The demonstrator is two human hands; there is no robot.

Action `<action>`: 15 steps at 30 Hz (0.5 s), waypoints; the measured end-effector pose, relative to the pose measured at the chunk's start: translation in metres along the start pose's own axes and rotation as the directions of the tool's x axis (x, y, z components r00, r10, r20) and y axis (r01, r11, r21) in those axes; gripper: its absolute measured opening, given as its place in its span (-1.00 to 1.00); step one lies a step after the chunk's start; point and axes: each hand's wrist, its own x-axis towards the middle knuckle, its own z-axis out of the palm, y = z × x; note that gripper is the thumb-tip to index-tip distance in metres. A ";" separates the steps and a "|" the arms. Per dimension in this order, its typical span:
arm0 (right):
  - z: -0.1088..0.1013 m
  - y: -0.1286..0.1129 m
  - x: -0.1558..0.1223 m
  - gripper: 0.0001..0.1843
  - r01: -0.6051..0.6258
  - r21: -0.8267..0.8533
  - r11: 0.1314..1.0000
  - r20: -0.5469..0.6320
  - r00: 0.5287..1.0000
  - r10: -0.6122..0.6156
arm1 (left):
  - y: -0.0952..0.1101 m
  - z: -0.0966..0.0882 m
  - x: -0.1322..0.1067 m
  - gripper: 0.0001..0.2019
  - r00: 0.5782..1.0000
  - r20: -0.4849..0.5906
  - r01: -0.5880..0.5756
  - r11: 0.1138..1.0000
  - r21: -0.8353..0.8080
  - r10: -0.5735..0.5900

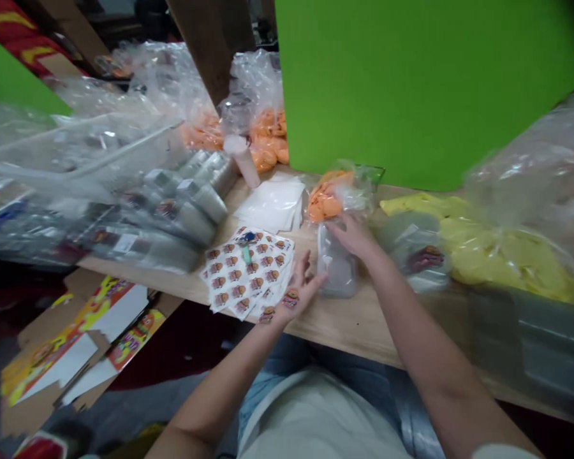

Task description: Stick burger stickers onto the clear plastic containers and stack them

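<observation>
A clear plastic container [338,268] stands on the wooden table in front of me. My left hand [304,287] is at its left side, fingers spread, with nothing in the grasp. Two burger stickers [291,298] appear stuck on the back of that hand and wrist. My right hand [353,234] reaches over the container's far edge, fingers stretched out, close to a clear bag of orange pieces [328,197]. Whether it touches the bag I cannot tell. Sheets of burger stickers [242,274] lie left of my left hand, with a small blue-topped, green item [247,245] on them.
White sheets [272,203] and a pale pink cylinder [242,159] are farther back. Packed clear containers [172,210] crowd the left. On the right are a bag of yellow pieces [511,248] and another clear container [418,252]. A green panel [411,89] borders the back.
</observation>
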 end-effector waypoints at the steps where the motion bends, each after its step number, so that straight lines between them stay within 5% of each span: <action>1: 0.011 0.002 0.009 -0.49 -0.020 0.005 1.000 0.043 0.999 0.020 | -0.003 -0.001 -0.005 -0.26 0.998 0.055 0.014 1.000 -0.019 -0.013; 3: 0.023 0.004 0.008 -0.46 -0.016 0.004 1.000 0.086 0.996 0.015 | -0.001 -0.008 -0.015 -0.19 0.995 0.102 -0.016 0.998 0.066 0.010; 5: 0.024 -0.002 -0.012 -0.38 0.036 -0.027 0.999 -0.044 0.998 -0.037 | 0.008 -0.023 -0.024 -0.16 0.995 0.050 -0.095 0.959 0.267 0.084; 8: 0.013 -0.026 -0.051 -0.46 0.318 -0.098 0.943 -0.226 0.916 -0.332 | 0.029 -0.046 -0.030 -0.26 0.961 0.031 -0.242 0.774 0.585 0.276; 11: 0.009 -0.052 -0.082 -0.66 0.556 -0.041 0.830 -0.031 0.830 -0.557 | 0.045 -0.055 -0.031 -0.50 0.934 0.112 -0.304 0.589 0.749 0.341; 15: 0.016 -0.060 -0.104 -0.71 0.368 0.098 0.925 -0.080 0.929 -0.361 | 0.051 -0.044 -0.031 -0.62 0.930 0.082 -0.240 0.421 0.875 0.359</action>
